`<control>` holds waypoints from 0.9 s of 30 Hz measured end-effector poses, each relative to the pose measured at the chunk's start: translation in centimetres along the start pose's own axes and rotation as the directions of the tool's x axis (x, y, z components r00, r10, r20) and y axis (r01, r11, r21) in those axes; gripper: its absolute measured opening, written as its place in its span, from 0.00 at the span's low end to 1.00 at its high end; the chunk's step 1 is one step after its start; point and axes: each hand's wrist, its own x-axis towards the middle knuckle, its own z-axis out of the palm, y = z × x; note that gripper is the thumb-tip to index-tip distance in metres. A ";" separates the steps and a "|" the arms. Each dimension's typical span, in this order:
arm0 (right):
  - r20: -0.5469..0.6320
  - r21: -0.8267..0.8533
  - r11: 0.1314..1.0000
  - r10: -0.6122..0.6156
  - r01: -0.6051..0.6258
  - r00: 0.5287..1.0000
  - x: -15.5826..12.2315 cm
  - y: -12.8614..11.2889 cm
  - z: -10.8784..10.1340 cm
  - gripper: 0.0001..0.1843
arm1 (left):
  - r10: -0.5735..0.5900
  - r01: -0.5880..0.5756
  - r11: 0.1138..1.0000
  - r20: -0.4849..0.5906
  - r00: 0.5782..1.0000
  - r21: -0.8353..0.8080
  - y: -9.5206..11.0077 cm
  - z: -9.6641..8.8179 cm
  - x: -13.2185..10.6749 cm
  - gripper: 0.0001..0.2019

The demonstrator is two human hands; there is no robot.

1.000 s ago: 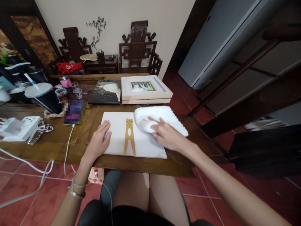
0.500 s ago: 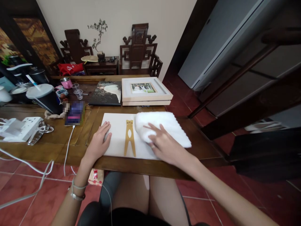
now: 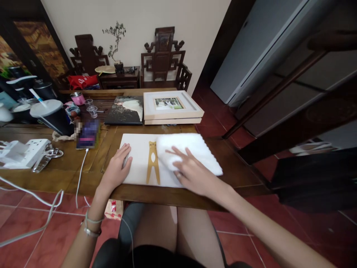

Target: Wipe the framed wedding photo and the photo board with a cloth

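A white canvas panel (image 3: 139, 154) with a tall golden cat figure (image 3: 152, 162) lies flat on the wooden table (image 3: 92, 175) in front of me. My left hand (image 3: 116, 169) rests flat on the panel's left edge, fingers stretched out. My right hand (image 3: 188, 170) lies open with spread fingers on a folded white cloth (image 3: 192, 149) that covers the panel's right part and touches the cat figure's right side.
Behind the panel lie a framed photo (image 3: 171, 106) on a second frame and a dark picture (image 3: 125, 109). To the left are a phone (image 3: 87, 134) on a cable, a power strip (image 3: 23, 152), cups and a lidded drink. Carved chairs stand at the wall.
My right hand has slid the white cloth leftward and slightly toward me over the panel, up to the cat figure. My left hand has stayed in place.
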 end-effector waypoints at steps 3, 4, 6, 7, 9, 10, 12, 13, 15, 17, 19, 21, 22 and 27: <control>-0.002 -0.058 0.997 0.044 -0.044 0.999 4.3 2.3 0.6 0.13 | 0.001 -0.001 1.000 -0.007 1.000 -0.008 0.0 0.0 0.0 0.22; -0.003 -0.073 0.995 0.062 -0.062 0.998 5.3 2.7 0.7 0.14 | 0.000 0.000 1.000 -0.008 1.000 -0.011 0.0 -0.1 0.0 0.23; -0.008 -0.088 0.992 0.091 -0.092 0.996 6.5 3.1 1.1 0.15 | -0.005 0.005 1.000 -0.007 1.000 -0.014 0.1 -0.2 0.0 0.23; -0.012 -0.090 0.991 0.099 -0.100 0.995 6.6 3.0 1.3 0.15 | -0.009 0.009 1.000 -0.006 1.000 -0.014 0.2 -0.2 0.0 0.22; -0.022 -0.096 0.990 0.099 -0.100 0.995 5.8 2.3 1.9 0.14 | -0.015 0.015 1.000 -0.003 1.000 -0.013 0.4 -0.4 0.0 0.22; -0.027 -0.101 0.991 0.089 -0.091 0.996 4.9 1.7 2.3 0.14 | -0.017 0.017 1.000 -0.002 1.000 -0.011 0.5 -0.4 0.0 0.22; -0.034 -0.109 0.992 0.057 -0.061 0.998 2.4 0.2 2.9 0.12 | -0.017 0.017 1.000 -0.003 1.000 -0.010 0.6 -0.5 0.0 0.22; -0.030 -0.109 0.993 0.036 -0.039 0.999 0.9 -0.7 3.2 0.12 | -0.014 0.014 1.000 -0.004 1.000 -0.011 0.6 -0.5 0.0 0.22; -0.002 -0.093 0.996 -0.002 0.002 1.000 -2.3 -2.5 3.3 0.12 | -0.008 0.008 1.000 -0.007 1.000 -0.009 0.5 -0.4 0.0 0.22; 0.044 -0.057 0.998 -0.034 0.037 0.998 -5.3 -4.0 2.8 0.13 | -0.003 0.003 1.000 -0.008 1.000 -0.004 0.5 -0.4 0.0 0.22; 0.103 0.004 0.998 -0.062 0.062 0.993 -7.3 -5.1 1.6 0.14 | 0.001 -0.001 1.000 -0.005 1.000 0.002 0.4 -0.3 0.0 0.22; 0.144 0.072 0.996 -0.057 0.047 0.988 -8.0 -5.6 0.2 0.15 | 0.003 -0.003 1.000 -0.002 1.000 0.005 0.3 -0.2 0.0 0.22; 0.149 0.094 0.995 -0.040 0.026 0.988 -7.7 -5.5 -0.4 0.16 | 0.003 -0.003 1.000 0.000 1.000 0.006 0.2 -0.2 0.0 0.22; 0.054 0.082 0.992 0.092 -0.096 0.994 -1.2 -3.7 -1.2 0.15 | 0.000 0.000 1.000 -0.011 1.000 0.004 -0.1 0.0 0.0 0.22</control>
